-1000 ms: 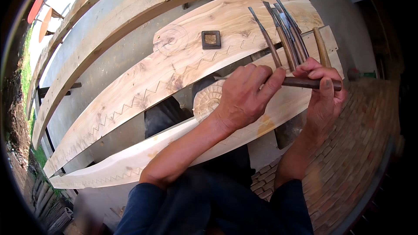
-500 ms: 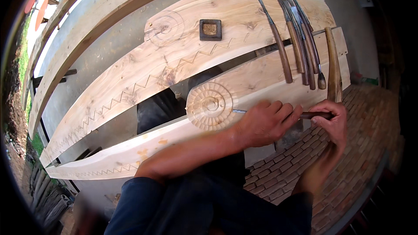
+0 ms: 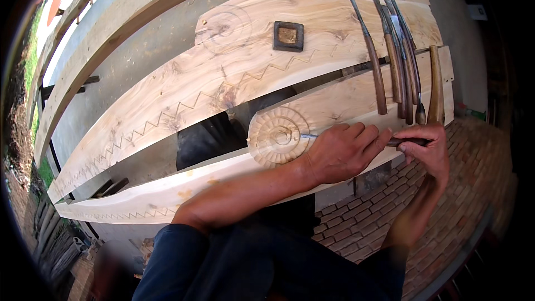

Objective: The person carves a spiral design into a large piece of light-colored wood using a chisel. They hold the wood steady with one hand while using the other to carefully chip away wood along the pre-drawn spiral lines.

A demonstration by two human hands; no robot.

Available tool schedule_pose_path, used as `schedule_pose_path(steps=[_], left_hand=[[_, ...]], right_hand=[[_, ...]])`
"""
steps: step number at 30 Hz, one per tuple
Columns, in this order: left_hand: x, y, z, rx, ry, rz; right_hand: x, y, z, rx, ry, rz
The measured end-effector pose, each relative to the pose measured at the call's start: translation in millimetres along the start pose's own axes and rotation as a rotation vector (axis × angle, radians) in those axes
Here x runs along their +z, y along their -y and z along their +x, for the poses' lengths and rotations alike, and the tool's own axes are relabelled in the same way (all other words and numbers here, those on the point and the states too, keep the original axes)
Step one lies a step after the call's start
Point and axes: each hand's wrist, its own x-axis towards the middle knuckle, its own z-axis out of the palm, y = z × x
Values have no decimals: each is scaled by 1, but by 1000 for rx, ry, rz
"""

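My left hand [image 3: 348, 151] is wrapped round the shank of a carving chisel [image 3: 310, 136], its wrist resting by the wooden board's near edge. Behind it, my right hand [image 3: 426, 147] grips the dark wooden handle between thumb and fingers. The chisel's narrow metal tip meets the right part of a round carved rosette [image 3: 267, 144], which has a spiral middle and a scalloped outer ring. This rosette sits on the nearer long pale board [image 3: 329, 104]. Most of the shank is hidden under my left fingers.
Several wood-handled chisels [image 3: 374, 72] lie side by side at the far right, beside a wooden mallet or thick handle [image 3: 436, 81]. A small square dark dish [image 3: 288, 36] sits on the farther board [image 3: 184, 81], carved with a zigzag. Brick paving [image 3: 362, 212] lies below right.
The view has shifted, so the boards and tools appear farther right. Against the rosette, the chisel tip has moved slightly inward toward its middle. Both hands keep their hold.
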Motion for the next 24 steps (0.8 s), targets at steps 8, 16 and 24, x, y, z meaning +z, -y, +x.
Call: schedule_pose_path(steps=[8, 16, 24], left_hand=[[-1, 1, 3, -80, -22, -42], [0, 3, 4, -103, -30, -57], [0, 2, 6, -115, -37, -58]], right_hand=[[-3, 8, 17, -37, 39, -20], [-5, 9, 23, 14, 39, -12], [-6, 10, 27, 39, 40, 5]])
